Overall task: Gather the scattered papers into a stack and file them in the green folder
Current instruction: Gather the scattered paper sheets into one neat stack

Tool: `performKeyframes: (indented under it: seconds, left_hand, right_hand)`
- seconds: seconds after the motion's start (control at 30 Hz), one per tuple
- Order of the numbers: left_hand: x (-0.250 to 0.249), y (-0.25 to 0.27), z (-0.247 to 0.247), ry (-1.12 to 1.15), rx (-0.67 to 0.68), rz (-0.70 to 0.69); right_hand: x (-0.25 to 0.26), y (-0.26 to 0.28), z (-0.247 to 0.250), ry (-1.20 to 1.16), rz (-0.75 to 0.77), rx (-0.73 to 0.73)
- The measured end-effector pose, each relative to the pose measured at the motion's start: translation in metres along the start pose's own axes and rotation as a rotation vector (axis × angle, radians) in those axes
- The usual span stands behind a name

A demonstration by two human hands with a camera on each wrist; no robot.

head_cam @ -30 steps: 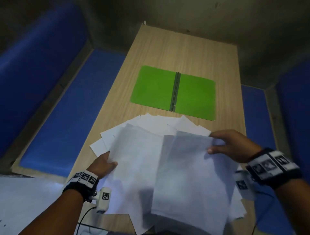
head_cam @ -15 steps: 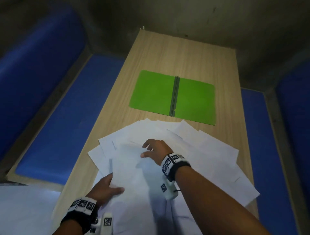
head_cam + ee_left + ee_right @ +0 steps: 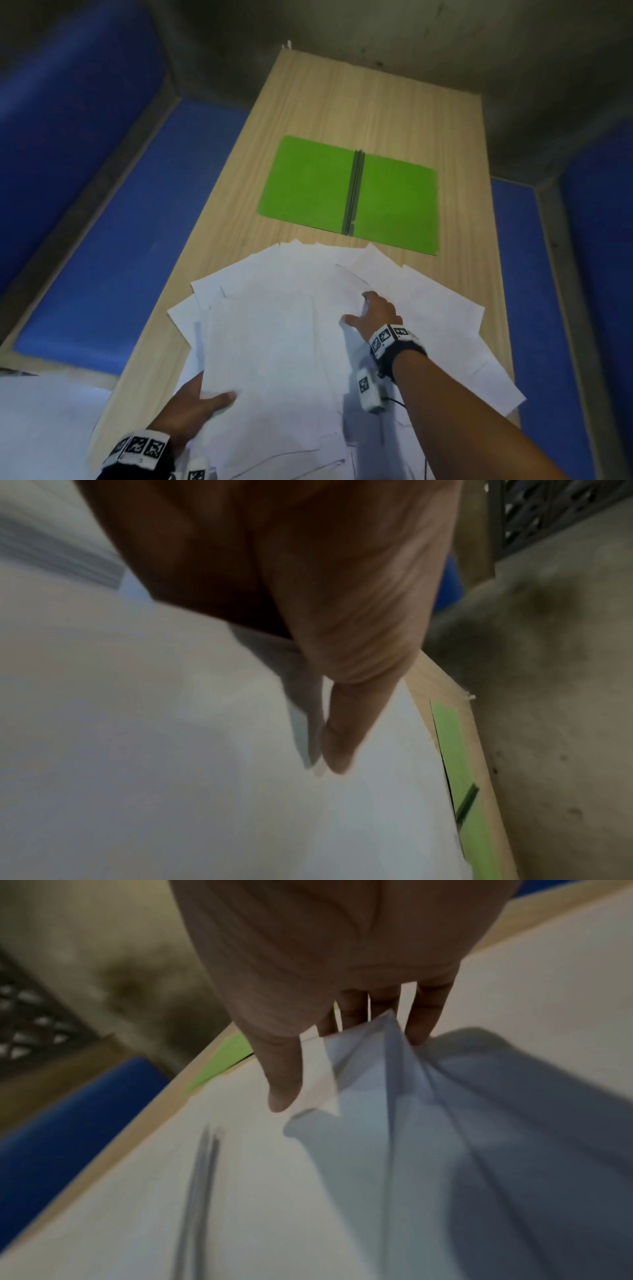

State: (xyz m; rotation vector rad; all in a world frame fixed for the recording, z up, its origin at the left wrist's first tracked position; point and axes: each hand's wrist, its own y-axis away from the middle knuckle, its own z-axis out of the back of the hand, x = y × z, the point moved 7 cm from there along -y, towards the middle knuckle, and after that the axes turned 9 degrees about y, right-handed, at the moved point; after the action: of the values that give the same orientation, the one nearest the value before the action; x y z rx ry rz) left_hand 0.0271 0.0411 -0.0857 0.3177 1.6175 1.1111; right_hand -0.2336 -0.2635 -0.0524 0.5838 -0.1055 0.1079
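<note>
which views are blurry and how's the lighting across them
Head view: dim but fairly sharp, green folder crisp on the table, wide-angle stretch at the edges. Left wrist view: smeared and soft, left hand very close over white papers. Right wrist view: motion-blurred, right hand pinching a lifted sheet that casts a blue-grey shadow.

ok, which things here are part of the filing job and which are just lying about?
Job:
- scattered white paper sheets, fanned out on the table
- open green folder, nothing in it
- left hand, gripping a few sheets
- right hand, pinching a sheet

Lying about:
- light wooden table
- blue padded benches
</note>
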Motion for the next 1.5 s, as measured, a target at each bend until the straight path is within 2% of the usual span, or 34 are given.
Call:
performKeyframes:
  seconds: [0.07, 0.13, 0.27, 0.33, 0.4, 0.5, 0.57, 0.8, 0.9, 0.93, 1.03, 1.17, 1.23, 1.3, 1.37, 1.5]
  left_hand:
    - [-0.004, 0.0, -0.004, -0.137, -0.003, -0.041]
    - [-0.009, -0.001, -0.005, -0.187, -0.025, -0.081]
    - [-0.024, 0.002, 0.004, -0.093, -0.081, -0.133]
    - [-0.027, 0.002, 0.021, 0.003, -0.143, -0.162]
    - [-0.027, 0.004, 0.039, 0.118, -0.184, -0.168]
    - [-0.027, 0.01, 0.058, 0.202, -0.205, -0.157]
    - [-0.029, 0.016, 0.064, 0.2, -0.204, -0.166]
    - [-0.032, 0.032, 0.059, 0.182, -0.196, -0.191]
    - [-0.029, 0.035, 0.057, 0.189, -0.197, -0.169]
    - [-0.028, 0.036, 0.057, 0.171, -0.199, -0.163]
    - [-0.024, 0.036, 0.056, 0.136, -0.193, -0.14]
    - [-0.028, 0.041, 0.048, 0.143, -0.185, -0.131]
    - [-0.032, 0.045, 0.044, 0.135, -0.185, -0.149]
    - [-0.029, 0.043, 0.046, 0.075, -0.2, -0.161]
    - [-0.023, 0.041, 0.049, 0.038, -0.222, -0.168]
    - [-0.022, 0.046, 0.048, 0.067, -0.225, -0.169]
  right_hand:
    - [0.004, -0.001, -0.007, -0.15, -0.008, 0.033]
    - [0.009, 0.0, -0.01, -0.2, 0.034, 0.079]
    - [-0.004, 0.006, 0.02, -0.272, 0.108, 0.007]
    - [-0.024, 0.01, 0.044, -0.33, 0.107, -0.037]
    - [-0.054, 0.013, 0.058, -0.274, 0.09, -0.052]
    - [-0.101, 0.022, 0.052, -0.149, 0.027, 0.011]
    - [-0.124, 0.034, 0.048, -0.139, -0.002, 0.001]
    - [-0.176, 0.081, 0.05, -0.686, -0.114, -0.191]
    - [-0.188, 0.091, 0.034, -0.896, -0.13, -0.082]
    - [-0.182, 0.093, 0.033, -0.843, -0.075, -0.032]
    - [-0.148, 0.097, 0.029, -0.468, 0.13, 0.045]
    - [-0.094, 0.085, -0.002, -0.109, 0.272, 0.146]
    - [-0.078, 0.075, -0.009, 0.029, 0.247, 0.086]
    - [-0.07, 0.064, -0.01, 0.088, 0.151, 0.022]
    - [-0.06, 0.058, -0.016, 0.155, 0.097, 0.057]
    - [-0.048, 0.05, -0.032, 0.344, 0.086, 0.163]
